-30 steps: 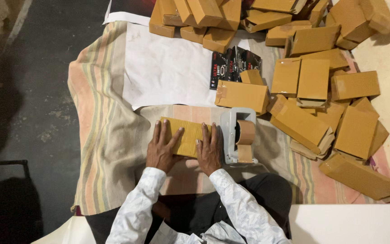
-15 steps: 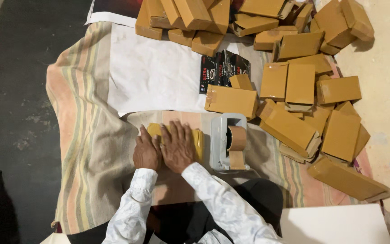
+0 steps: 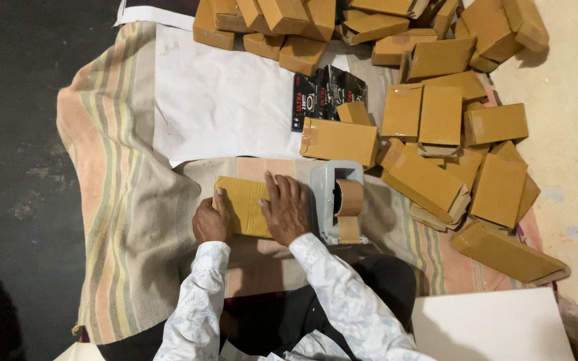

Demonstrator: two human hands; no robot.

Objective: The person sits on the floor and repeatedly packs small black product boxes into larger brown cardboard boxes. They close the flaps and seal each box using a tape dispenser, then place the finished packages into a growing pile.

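Note:
A flat parcel wrapped in brown paper (image 3: 243, 202) lies on the striped cloth (image 3: 122, 214) in front of me. My left hand (image 3: 210, 219) grips its left edge. My right hand (image 3: 285, 208) lies flat on its right half, fingers spread and pressing down. A grey tape dispenser (image 3: 340, 200) with a roll of brown tape stands just right of my right hand.
Several brown wrapped boxes (image 3: 436, 120) are piled at the back and right. A single one (image 3: 340, 140) lies behind the dispenser, next to a black printed packet (image 3: 322, 90). White paper (image 3: 225, 100) covers the cloth at the back. A white board (image 3: 496, 324) sits bottom right.
My hands shifted on the parcel: both were together on top of it, now the left holds the left edge and the right presses the right half. The camera view shifted.

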